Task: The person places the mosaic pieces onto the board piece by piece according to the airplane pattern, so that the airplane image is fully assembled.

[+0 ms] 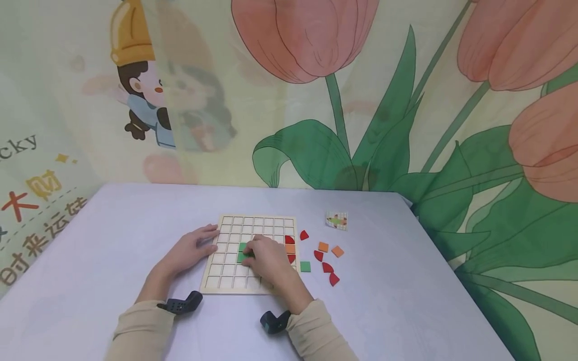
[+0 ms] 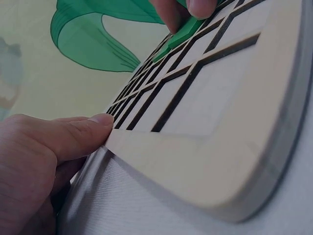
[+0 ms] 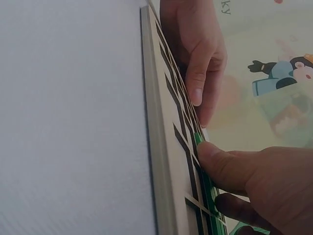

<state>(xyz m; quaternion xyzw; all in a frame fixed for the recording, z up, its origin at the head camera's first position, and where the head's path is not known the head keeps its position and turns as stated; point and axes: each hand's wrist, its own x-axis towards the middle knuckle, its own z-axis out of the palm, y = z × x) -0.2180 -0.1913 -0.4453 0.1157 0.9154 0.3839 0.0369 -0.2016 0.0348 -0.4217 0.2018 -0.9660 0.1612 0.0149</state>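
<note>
A pale wooden grid board lies on the white-covered table. My left hand rests at its left edge, fingers extended, with the thumb touching the frame in the left wrist view. Over the middle of the grid, my right hand has its thumb and bent fingers on a green square tile. A second green square tile sits just behind that one, partly covered by the fingers. At the board's right side lie an orange square tile and two red quarter-circle tiles, partly hidden by the right hand.
Right of the board are scattered several loose red quarter-circle tiles, two orange squares and a green square. Behind them stands a small pattern card. A flower-printed wall cloth hangs behind the table.
</note>
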